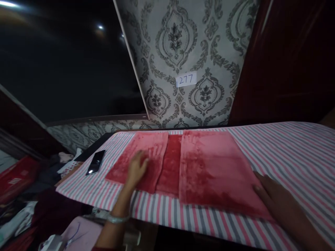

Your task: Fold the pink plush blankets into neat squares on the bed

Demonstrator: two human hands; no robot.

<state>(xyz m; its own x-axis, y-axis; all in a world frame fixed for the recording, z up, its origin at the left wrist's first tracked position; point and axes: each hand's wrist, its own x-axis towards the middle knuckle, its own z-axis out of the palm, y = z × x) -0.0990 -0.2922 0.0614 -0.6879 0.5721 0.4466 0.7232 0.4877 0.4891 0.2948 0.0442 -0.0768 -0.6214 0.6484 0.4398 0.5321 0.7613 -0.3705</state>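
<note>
A plush, towel-like pink-red cloth (206,164) lies on a striped sheet. Both its sides are folded inward, and a darker red strip shows between the two flaps. My left hand (137,169) is over the left flap, slightly blurred, with thumb and fingers apart and nothing held. At the cloth's right edge rests my right hand (273,193), fingers stretched out along the fold. Whether its fingertips press on the fabric or just beside it is hard to make out.
The pink, grey and white striped sheet (288,150) covers the table. A black phone (95,162) lies left of the cloth. Behind are a large dark screen (70,62) and a patterned wall with a paper label (186,79). Clothes and a red box (18,177) are at lower left.
</note>
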